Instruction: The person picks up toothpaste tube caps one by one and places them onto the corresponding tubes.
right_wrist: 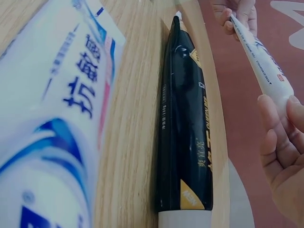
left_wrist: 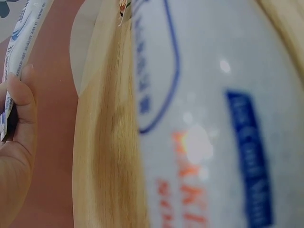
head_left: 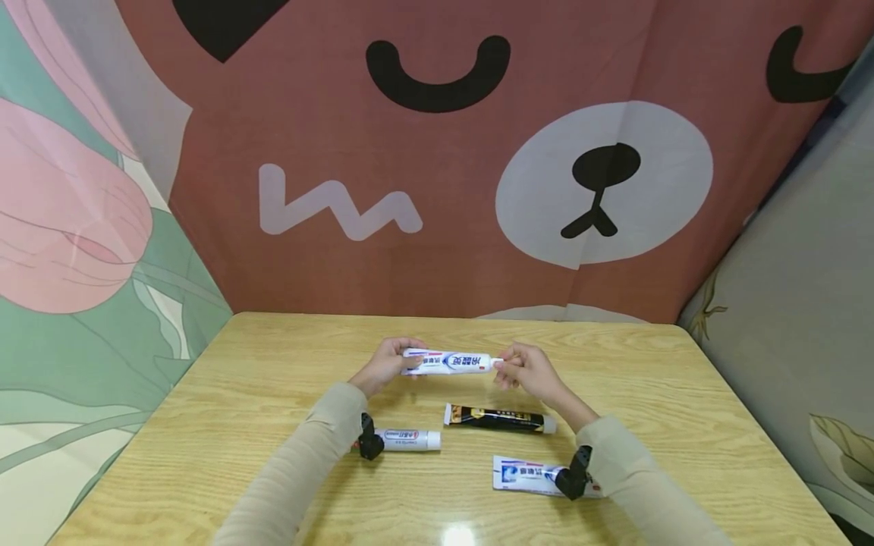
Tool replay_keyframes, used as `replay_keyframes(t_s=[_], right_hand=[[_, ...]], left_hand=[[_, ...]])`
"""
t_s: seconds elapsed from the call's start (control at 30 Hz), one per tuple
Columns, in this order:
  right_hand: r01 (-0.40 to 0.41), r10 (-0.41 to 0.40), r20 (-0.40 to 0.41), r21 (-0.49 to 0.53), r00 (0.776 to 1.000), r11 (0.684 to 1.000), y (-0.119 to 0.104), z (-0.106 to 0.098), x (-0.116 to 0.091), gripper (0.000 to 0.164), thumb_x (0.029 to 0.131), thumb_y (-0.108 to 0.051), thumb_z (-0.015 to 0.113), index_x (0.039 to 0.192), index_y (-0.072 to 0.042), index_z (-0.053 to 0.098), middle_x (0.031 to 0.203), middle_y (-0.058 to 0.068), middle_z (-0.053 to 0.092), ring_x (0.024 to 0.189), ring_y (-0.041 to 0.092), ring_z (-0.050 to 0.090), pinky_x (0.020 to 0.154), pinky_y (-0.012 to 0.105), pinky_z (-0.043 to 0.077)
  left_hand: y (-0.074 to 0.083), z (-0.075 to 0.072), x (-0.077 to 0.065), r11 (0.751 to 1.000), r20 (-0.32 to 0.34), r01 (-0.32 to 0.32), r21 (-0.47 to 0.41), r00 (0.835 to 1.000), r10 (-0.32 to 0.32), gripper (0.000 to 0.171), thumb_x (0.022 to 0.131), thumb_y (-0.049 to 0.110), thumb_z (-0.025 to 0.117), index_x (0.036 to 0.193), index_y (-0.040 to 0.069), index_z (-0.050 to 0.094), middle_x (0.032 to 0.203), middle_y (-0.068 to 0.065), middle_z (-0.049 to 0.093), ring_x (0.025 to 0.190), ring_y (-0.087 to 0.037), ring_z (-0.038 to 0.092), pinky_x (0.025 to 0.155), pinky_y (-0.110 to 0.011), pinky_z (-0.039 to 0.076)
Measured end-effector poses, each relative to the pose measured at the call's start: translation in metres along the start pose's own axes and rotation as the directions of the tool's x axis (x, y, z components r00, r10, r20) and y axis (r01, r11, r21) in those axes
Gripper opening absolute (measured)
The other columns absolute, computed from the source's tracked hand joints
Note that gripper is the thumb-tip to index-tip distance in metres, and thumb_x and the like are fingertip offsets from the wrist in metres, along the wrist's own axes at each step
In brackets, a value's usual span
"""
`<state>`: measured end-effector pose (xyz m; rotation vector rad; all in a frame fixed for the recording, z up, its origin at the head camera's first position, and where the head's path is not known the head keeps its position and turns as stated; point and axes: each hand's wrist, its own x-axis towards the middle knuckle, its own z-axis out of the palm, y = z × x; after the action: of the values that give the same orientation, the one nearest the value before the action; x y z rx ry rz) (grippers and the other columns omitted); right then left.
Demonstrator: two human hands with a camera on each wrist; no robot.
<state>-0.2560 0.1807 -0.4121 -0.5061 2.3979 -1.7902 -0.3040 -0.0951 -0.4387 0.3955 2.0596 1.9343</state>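
Note:
Level above the table's far half, a white toothpaste tube (head_left: pixel 451 363) with blue lettering spans between both hands. My left hand (head_left: pixel 384 367) grips its flat crimped end, thumb on the printed face. At the other end, my right hand (head_left: pixel 532 373) pinches the narrow tip with thumb and fingers, which hide most of the cap. In the right wrist view the same tube (right_wrist: pixel 266 66) slants between the hands. Nearer me on the table lie a black toothpaste tube (head_left: pixel 501 419), a silvery-white tube (head_left: pixel 407 440) by the left wrist, and another white-and-blue tube (head_left: pixel 520 476) under the right wrist.
The wooden table (head_left: pixel 273 394) has its far edge against a reddish curtain (head_left: pixel 437 273) printed with a bear face. Patterned cloth hangs on both sides. Small black wrist cameras partly cover the silvery-white tube and the nearer white tube in the head view.

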Motion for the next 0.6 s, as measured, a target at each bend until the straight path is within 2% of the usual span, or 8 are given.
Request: replay_keyframes(t_s=[0.23, 0.37, 0.47, 0.6], right_hand=[[-0.005, 0.004, -0.011, -0.068, 1.000, 0.998, 0.016, 0.002, 0.005, 0.027, 0.093, -0.011, 0.052, 0.092, 0.015, 0.055, 0.064, 0.025, 0.059, 0.047, 0.024, 0.056, 0.046, 0.036, 0.047], [-0.005, 0.002, -0.027, -0.123, 1.000, 0.992, 0.018, 0.004, 0.007, 0.028, 0.094, -0.014, 0.050, 0.091, 0.014, 0.055, 0.054, 0.014, 0.057, 0.041, 0.021, 0.052, 0.043, 0.042, 0.045], [-0.018, 0.012, -0.038, -0.154, 0.999, 0.988, 0.019, 0.005, 0.008, 0.028, 0.094, -0.013, 0.050, 0.091, 0.013, 0.056, 0.051, 0.006, 0.055, 0.039, 0.017, 0.049, 0.041, 0.043, 0.044], [-0.045, 0.035, -0.061, -0.179, 0.998, 0.983, 0.021, 0.006, 0.010, 0.026, 0.094, -0.013, 0.049, 0.091, 0.011, 0.058, 0.049, 0.004, 0.053, 0.037, 0.017, 0.047, 0.039, 0.038, 0.043]], left_hand=[[0.002, 0.002, 0.000, 1.000, -0.032, 0.022, 0.015, 0.999, -0.021, 0.024, 0.085, -0.008, 0.055, 0.109, -0.011, 0.057, 0.094, -0.018, 0.062, 0.065, -0.018, 0.063, 0.059, -0.033, 0.048], [0.002, 0.002, 0.000, 0.999, -0.048, 0.015, 0.034, 0.999, -0.014, 0.023, 0.086, -0.008, 0.054, 0.108, -0.010, 0.057, 0.094, -0.018, 0.063, 0.065, -0.019, 0.063, 0.057, -0.032, 0.048], [0.000, 0.003, 0.001, 0.999, -0.061, 0.013, 0.051, 0.998, -0.010, 0.022, 0.085, -0.009, 0.055, 0.107, -0.010, 0.058, 0.097, -0.019, 0.062, 0.064, -0.018, 0.062, 0.056, -0.031, 0.048], [-0.002, 0.004, 0.002, 0.995, -0.076, 0.003, 0.096, 0.997, 0.004, 0.022, 0.084, -0.010, 0.056, 0.105, -0.009, 0.060, 0.103, -0.020, 0.059, 0.061, -0.015, 0.059, 0.055, -0.032, 0.051]])
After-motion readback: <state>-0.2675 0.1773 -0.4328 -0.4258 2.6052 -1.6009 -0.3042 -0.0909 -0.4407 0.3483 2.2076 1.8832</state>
